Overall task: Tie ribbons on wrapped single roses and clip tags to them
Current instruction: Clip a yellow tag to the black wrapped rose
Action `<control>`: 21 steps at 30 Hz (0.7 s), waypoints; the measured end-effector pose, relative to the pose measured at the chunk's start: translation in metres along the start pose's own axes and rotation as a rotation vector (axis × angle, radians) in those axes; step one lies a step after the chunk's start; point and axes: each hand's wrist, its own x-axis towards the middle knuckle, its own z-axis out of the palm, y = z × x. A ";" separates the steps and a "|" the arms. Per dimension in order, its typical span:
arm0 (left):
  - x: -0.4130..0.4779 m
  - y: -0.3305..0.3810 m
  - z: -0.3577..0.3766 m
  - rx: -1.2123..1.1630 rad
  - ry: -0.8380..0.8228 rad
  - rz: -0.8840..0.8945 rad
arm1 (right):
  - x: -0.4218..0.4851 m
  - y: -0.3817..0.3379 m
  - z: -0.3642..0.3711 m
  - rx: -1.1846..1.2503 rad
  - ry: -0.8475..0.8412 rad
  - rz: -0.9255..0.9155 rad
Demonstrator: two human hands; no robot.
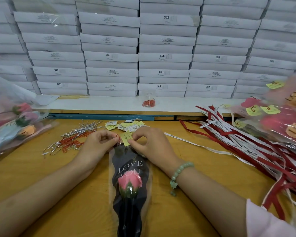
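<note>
From the head view, the wrapped rose (129, 182) lies flat in the middle of the yellow wooden table (58, 177), right in front of the person. Its bud is pink and round with a green base. Dark paper with the words "LOVE YOU" is folded round it, and a shiny clear sleeve goes over that. The stem end points to the person and the narrow far end points away.

At that far end of the rose, both hands meet. The left hand (99, 142) has its fingers curled, and its thumb and finger pinch a thin red clip (117, 136). The right hand (149, 142) is curled too and pinches a small yellow tag (126, 138) with dark writing on it. Clip and tag touch each other just above the sleeve. A string of round green beads (179, 171) sits on the right wrist.

Just past the hands is a loose heap of little paper tags (125, 125), yellow and white. Left of the rose's far end lie crinkly silver ties (82, 129) mixed with more red clips (70, 142). Right of the rose, long flat ribbons (246, 139), red and white, spread in a messy fan.

Far behind the rose, on a white shelf, stands a small clear pot (148, 101) with red clips inside. Its shape is hard to make out. Behind it rises a wall of flat white boxes (164, 57).

Far left of the rose lie other roses in clear sleeves (15, 124). Far right lies a blurry pile of pink wrapped roses (284, 120) with yellow tags on them.
</note>
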 end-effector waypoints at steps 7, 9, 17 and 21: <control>0.000 -0.003 -0.001 -0.021 -0.017 0.006 | 0.000 0.000 0.001 0.009 -0.035 0.022; 0.000 -0.002 -0.001 -0.032 -0.029 0.015 | 0.001 0.001 0.002 0.042 -0.088 0.050; -0.001 0.000 0.000 -0.131 -0.083 0.042 | 0.002 0.007 0.002 0.343 -0.065 0.132; -0.002 0.004 0.000 -0.223 -0.111 -0.005 | 0.003 0.010 0.000 0.484 -0.066 0.155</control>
